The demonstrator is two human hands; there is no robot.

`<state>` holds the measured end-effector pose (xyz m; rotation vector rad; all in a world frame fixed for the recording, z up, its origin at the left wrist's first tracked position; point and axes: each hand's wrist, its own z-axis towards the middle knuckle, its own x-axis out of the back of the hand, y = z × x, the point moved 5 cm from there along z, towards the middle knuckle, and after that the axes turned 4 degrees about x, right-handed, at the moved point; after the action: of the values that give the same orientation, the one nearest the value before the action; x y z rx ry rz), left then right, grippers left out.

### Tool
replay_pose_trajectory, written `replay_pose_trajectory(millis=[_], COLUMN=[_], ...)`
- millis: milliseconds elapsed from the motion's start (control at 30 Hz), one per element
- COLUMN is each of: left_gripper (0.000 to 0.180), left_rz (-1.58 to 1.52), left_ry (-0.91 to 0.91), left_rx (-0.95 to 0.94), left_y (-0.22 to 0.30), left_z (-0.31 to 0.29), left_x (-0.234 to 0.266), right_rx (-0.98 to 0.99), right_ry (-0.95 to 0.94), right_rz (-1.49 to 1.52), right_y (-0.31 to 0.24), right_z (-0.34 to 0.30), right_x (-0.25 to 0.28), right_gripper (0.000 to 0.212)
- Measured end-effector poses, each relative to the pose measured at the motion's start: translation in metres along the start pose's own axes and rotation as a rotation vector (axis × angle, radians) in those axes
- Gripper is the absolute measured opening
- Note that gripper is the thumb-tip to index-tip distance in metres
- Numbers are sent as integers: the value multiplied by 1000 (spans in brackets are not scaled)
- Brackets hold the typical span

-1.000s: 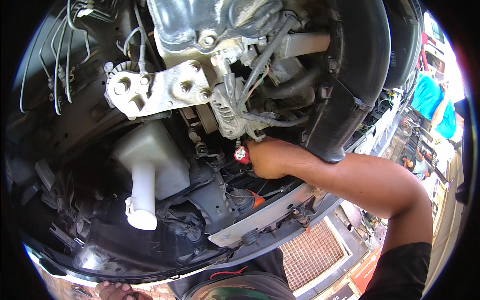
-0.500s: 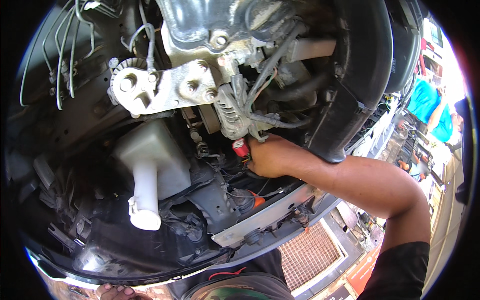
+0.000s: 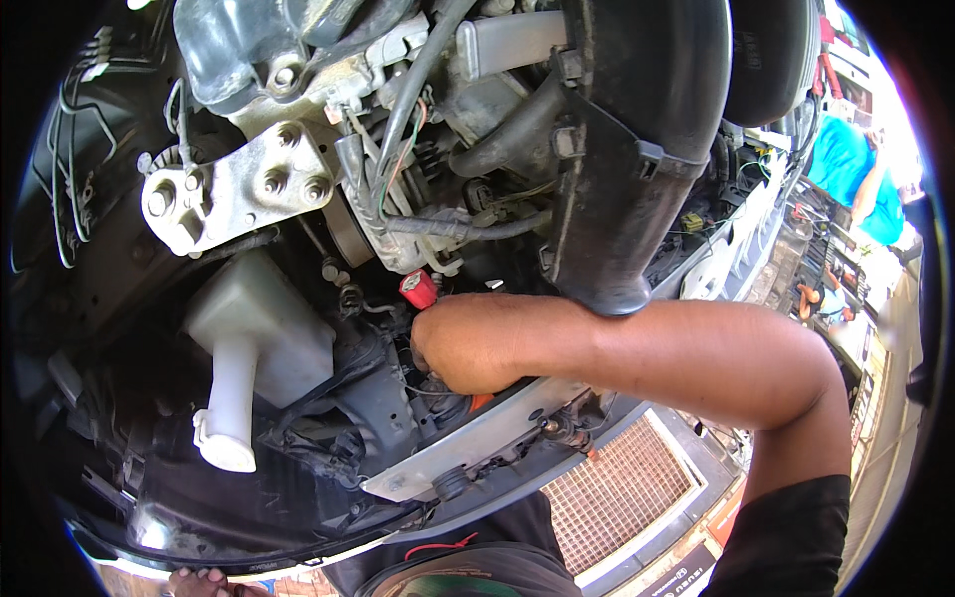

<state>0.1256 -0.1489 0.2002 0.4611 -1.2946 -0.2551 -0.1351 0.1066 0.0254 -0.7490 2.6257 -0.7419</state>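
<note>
My right hand (image 3: 466, 343) reaches down into the engine bay from the right, back of the hand up. It looks closed, with its fingertips hidden, and I cannot see what it holds. Just above its thumb side stands a red plug-like part (image 3: 418, 289), below the ribbed grey metal housing on the engine. A thin wire and something orange (image 3: 481, 401) show beneath the hand. At the lower left edge, my left hand (image 3: 197, 582) shows only bent fingers, close together beside the vehicle's front rim (image 3: 269, 567). Whatever lies under them is hidden.
A white reservoir with a capped neck (image 3: 232, 413) stands left of my right hand. A metal bracket (image 3: 244, 194) lies above it. A large black duct (image 3: 637, 189) hangs over my right forearm. A grey crossbar (image 3: 448, 453) runs below. A person in blue (image 3: 856, 179) is far right.
Engine parts have shifted left in the view. My right hand has moved lower, away from the red part, and its fingers look more curled. My left hand remains by the front rim.
</note>
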Motion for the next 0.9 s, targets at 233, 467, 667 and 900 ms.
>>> replay_pose_trajectory(millis=[233,467,667,900], left_gripper=[25,44,43,28], left_rz=[-76,-226,-350,-384], left_ry=[-20,-76,-258,5], left_rx=[73,114,227,245], left_y=[3,-9,-9,-12], left_z=[-2,-31,1,5], left_x=[5,12,26,23], right_rx=[-221,-365,-455,-159], right_ry=[-272,-349,-380,-337], right_rz=[169,344,303,-106], right_y=[7,15,45,102], right_z=[40,51,79,115], right_x=[-21,-39,-51,-63], right_gripper=[34,20,23,42])
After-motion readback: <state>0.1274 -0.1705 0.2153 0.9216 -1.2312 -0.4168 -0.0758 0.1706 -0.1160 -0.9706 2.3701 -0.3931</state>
